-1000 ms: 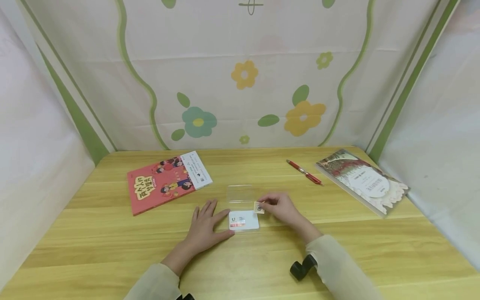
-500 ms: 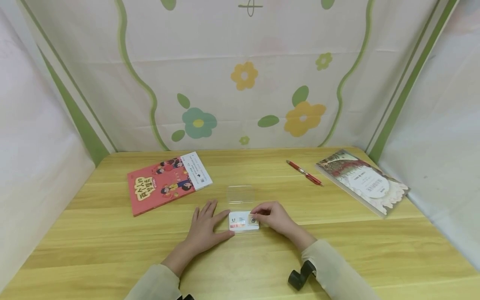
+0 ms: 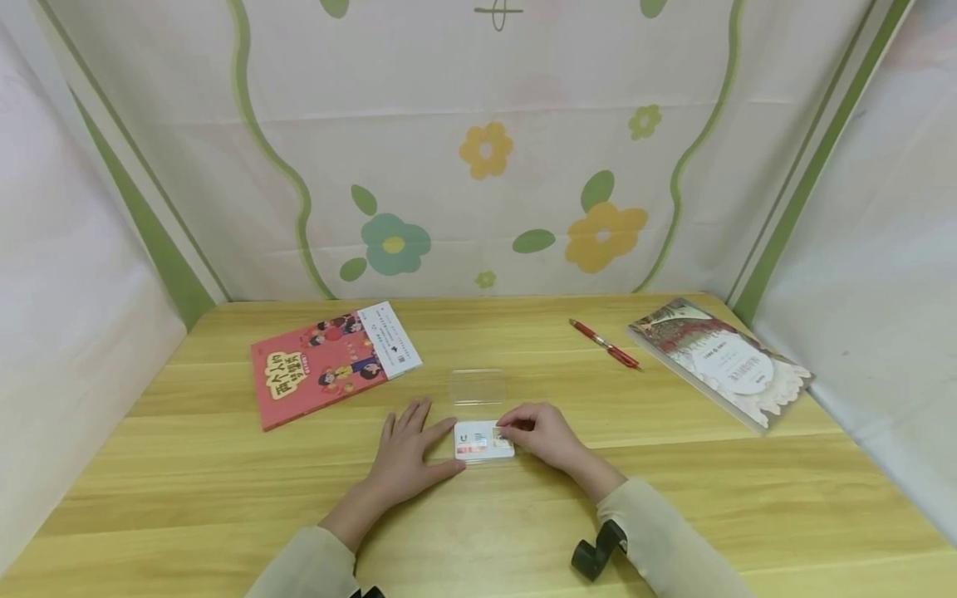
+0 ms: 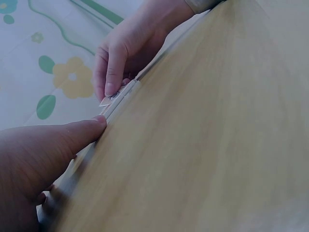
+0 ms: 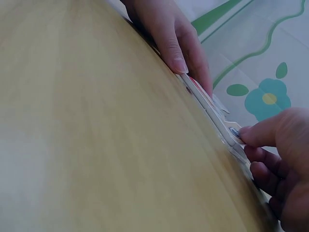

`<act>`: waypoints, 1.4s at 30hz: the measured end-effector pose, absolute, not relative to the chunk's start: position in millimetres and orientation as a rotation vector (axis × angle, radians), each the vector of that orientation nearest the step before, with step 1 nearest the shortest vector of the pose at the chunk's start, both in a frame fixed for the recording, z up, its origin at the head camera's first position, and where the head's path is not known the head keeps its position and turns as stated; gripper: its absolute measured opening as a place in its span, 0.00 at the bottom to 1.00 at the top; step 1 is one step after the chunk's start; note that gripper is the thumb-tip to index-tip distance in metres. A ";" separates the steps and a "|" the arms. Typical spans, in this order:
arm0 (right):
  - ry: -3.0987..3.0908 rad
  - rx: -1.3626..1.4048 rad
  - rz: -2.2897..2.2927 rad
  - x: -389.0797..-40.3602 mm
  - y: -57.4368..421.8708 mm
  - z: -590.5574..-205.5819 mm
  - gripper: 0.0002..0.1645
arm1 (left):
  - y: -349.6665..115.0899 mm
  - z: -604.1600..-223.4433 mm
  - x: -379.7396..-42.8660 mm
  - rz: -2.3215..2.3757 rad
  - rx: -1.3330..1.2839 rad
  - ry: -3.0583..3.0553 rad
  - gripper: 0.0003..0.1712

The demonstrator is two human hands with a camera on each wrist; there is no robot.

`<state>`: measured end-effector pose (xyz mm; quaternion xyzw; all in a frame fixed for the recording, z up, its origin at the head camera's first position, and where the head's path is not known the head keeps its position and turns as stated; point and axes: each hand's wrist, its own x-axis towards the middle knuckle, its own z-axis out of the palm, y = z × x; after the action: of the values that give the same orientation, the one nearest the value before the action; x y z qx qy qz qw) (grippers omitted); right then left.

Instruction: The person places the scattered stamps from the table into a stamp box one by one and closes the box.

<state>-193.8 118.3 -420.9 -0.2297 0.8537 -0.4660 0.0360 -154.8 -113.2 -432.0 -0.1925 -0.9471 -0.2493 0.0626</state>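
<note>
A flat white card case [image 3: 469,442] with a coloured logo and a reddish strip lies on the wooden table in front of the person. The left hand [image 3: 399,457] rests on the table with fingers spread, its thumb and index fingertip touching the left corners of the case. Between thumb and fingertips, the right hand [image 3: 549,438] pinches a small square picture card [image 3: 498,437] over the right end of the case. In the right wrist view, that picture card [image 5: 233,127] is slightly tilted at the white surface. Fingertips hide part of it.
A clear plastic cover [image 3: 478,387] lies just beyond the case. A pink book [image 3: 321,370] is at the left, a red pen [image 3: 606,345] and a grey-edged booklet [image 3: 721,363] at the right. A floral curtain [image 3: 478,166] hangs behind the table.
The right hand has moved left and toward the person, carrying the small picture card from the upper right corner onto the right end of the case. The left hand has stayed put.
</note>
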 end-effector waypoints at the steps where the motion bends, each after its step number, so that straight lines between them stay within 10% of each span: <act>1: 2.626 -0.717 -1.430 -194.6 118.5 -422.0 0.05 | -113.4 -432.0 -154.9 -0.752 -0.581 -2.861 0.37; 31: 2.576 -0.624 -1.544 -183.5 117.3 -385.5 0.07 | -116.3 -425.6 -162.9 -0.870 -0.577 -2.852 0.40; 42: 2.631 -0.557 -1.432 -221.5 143.1 -404.0 0.30 | -124.1 -419.2 -190.7 -1.193 -0.435 -2.745 0.37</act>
<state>-221.5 143.1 -404.0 -0.1828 0.8626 -0.4694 0.0476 -190.7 -124.1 -419.2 -0.1435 -0.9061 -0.3937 0.0588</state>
